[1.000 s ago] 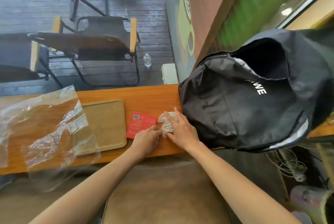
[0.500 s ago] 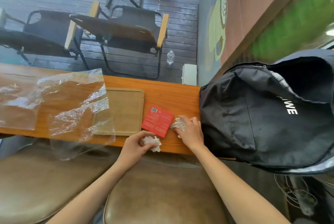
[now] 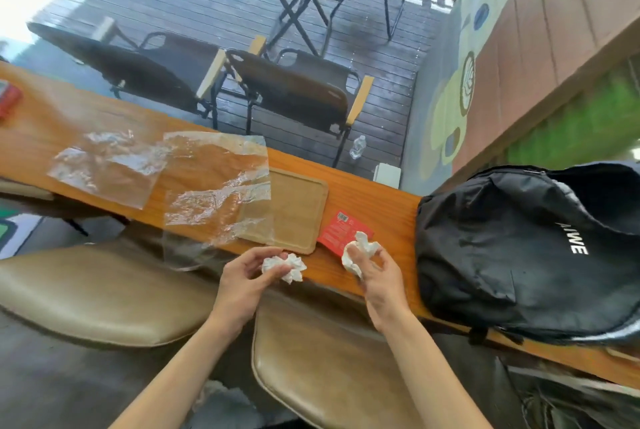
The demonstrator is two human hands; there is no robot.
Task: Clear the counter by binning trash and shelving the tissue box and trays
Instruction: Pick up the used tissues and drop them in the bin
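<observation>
Binning trash: left hand (image 3: 242, 276) pinching one crumpled tissue (image 3: 284, 266), right hand (image 3: 375, 276) gripping another (image 3: 358, 252), both just off the bench (image 3: 381, 206) edge. Tray (image 3: 291, 210), red packet (image 3: 337, 229), plastic wrap (image 3: 214, 186) remaining. Next, probably carrying to bin; none visible.

Black backpack (image 3: 526, 255), two stools (image 3: 104, 297).

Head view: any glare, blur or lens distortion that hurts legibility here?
Head view: top-left corner blown out white; wide-angle lens bends the orange wooden counter; clear plastic sheets glint; both hands, left hand and right hand, and their crumpled white tissues stay sharp; slight edge softness.
</observation>
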